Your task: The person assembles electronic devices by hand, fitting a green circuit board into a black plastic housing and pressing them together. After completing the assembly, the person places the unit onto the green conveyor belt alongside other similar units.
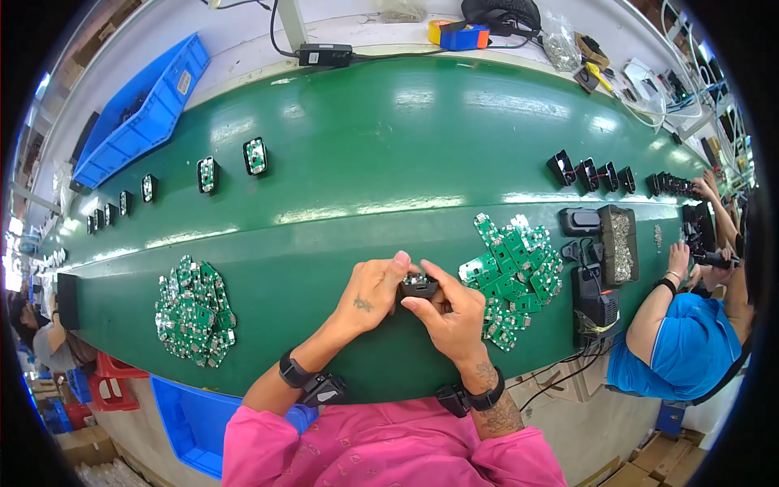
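Note:
Between my hands, in front of my chest, is a small black plastic housing (419,288) with electronic parts showing in its open top. My right hand (456,318) is closed round its right side, with the thumb against the near face. From the left, my left hand (369,294) grips the same housing; its thumb points up and its other fingertips are partly hidden. A heap of green circuit boards (519,272) lies just right of my right hand. Another heap of green circuit boards (195,312) lies farther off to the left.
Black housings with boards (255,157) stand in a row at the left on the green table (341,122). Black housings with wires (560,168) stand at the right, near a parts tray (619,243) and a black device (596,300). A blue bin (146,114) sits far left; a co-worker (690,341) works at right.

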The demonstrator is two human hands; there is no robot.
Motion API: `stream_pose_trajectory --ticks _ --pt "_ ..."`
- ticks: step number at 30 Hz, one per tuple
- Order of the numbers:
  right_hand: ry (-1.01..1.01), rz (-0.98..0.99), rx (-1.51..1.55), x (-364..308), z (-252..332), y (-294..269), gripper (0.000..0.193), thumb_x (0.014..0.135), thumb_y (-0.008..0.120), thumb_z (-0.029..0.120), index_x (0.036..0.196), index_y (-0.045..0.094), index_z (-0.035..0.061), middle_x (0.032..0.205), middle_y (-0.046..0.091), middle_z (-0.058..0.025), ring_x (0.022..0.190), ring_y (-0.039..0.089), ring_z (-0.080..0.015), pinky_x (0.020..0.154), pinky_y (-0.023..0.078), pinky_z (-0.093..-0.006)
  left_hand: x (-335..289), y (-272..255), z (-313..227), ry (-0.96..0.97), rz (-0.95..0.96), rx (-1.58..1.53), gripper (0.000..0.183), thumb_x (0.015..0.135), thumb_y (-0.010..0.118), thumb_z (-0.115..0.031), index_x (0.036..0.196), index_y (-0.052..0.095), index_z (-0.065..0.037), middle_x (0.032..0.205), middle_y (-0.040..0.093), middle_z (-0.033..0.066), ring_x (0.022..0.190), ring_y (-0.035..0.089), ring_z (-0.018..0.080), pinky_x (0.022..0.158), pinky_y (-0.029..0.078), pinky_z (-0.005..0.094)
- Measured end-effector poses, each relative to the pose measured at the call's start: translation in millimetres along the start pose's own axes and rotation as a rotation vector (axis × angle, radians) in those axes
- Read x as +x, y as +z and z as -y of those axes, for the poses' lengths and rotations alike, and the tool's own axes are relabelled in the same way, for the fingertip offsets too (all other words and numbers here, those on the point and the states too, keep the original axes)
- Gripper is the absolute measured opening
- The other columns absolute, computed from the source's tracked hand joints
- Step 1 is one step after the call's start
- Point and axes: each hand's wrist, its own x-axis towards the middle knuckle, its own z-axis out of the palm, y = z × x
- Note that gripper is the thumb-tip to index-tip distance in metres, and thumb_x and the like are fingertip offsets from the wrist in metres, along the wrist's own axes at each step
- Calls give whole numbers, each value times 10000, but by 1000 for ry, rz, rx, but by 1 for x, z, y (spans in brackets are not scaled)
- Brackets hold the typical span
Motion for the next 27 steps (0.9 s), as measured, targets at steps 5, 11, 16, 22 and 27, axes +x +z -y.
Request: stream_pose_trajectory --ticks 5,11,16,22,27 --pt "-25 84 -10 6 2 -2 554 789 817 124 1287 619 -16 674 586 -46 558 516 -76 520 432 -243 8 -34 -11 335 271 94 595 827 768 -362 1250 640 36 982 643 112 704 597 128 599 498 278" --pt "179 138 -17 0 5 -4 601 841 742 55 1390 512 -30 765 603 -64 610 550 -107 561 474 -248 33 -66 -24 491 -247 366 753 664 827 -250 1301 535 24 1205 590 220 1061 610 342 925 499 385" --pt "104 194 -51 -1 4 -1 504 850 737 81 1309 569 -42 787 617 -78 590 568 -140 558 480 -277 83 -141 -2 396 -510 661 730 613 854 -118 1275 569 -3 1279 585 220 1157 557 419 1023 454 431" --pt "69 210 -78 -3 2 -6 372 861 727 105 1190 628 -39 784 620 -96 597 601 -176 561 490 -300 118 -180 5 243 -469 851 799 575 901 -189 1288 579 -28 1261 622 203 1158 578 399 1025 450 429" --pt "17 201 -105 -5 -1 -4 355 867 709 202 1145 635 -6 859 645 -139 755 643 -344 667 528 -418 110 -153 -14 381 -603 1150 734 639 887 -230 1275 590 -16 1265 621 210 1169 579 389 1021 450 449"
